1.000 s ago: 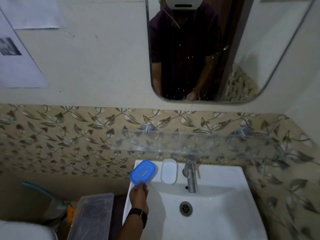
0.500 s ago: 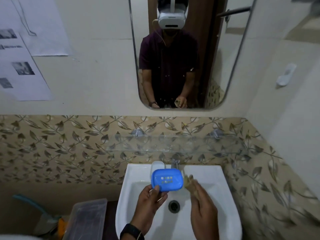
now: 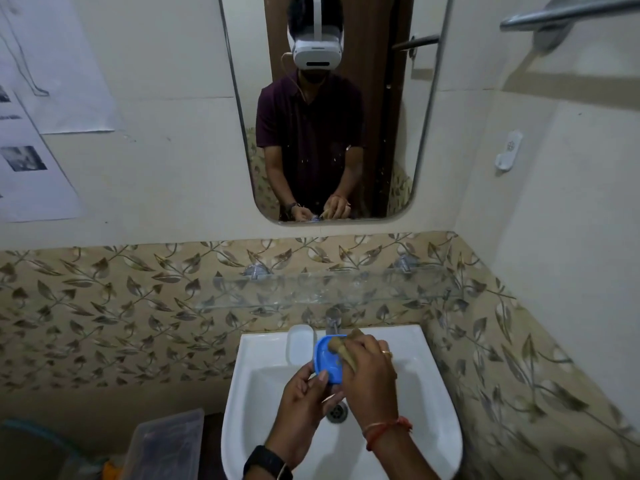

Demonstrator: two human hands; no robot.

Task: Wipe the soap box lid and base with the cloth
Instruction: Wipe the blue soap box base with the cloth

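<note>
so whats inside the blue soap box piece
The tan cloth, pressed into the hollow of the blue piece by the right hand. The near part shows bare; the rest is hidden under cloth and hand.

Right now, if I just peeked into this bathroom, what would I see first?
Two hands over the white sink: the left hand holds a bright blue soap box part, and the right hand presses a brownish cloth on it. Above them, the big mirror shows the person wearing a white headset.
</note>
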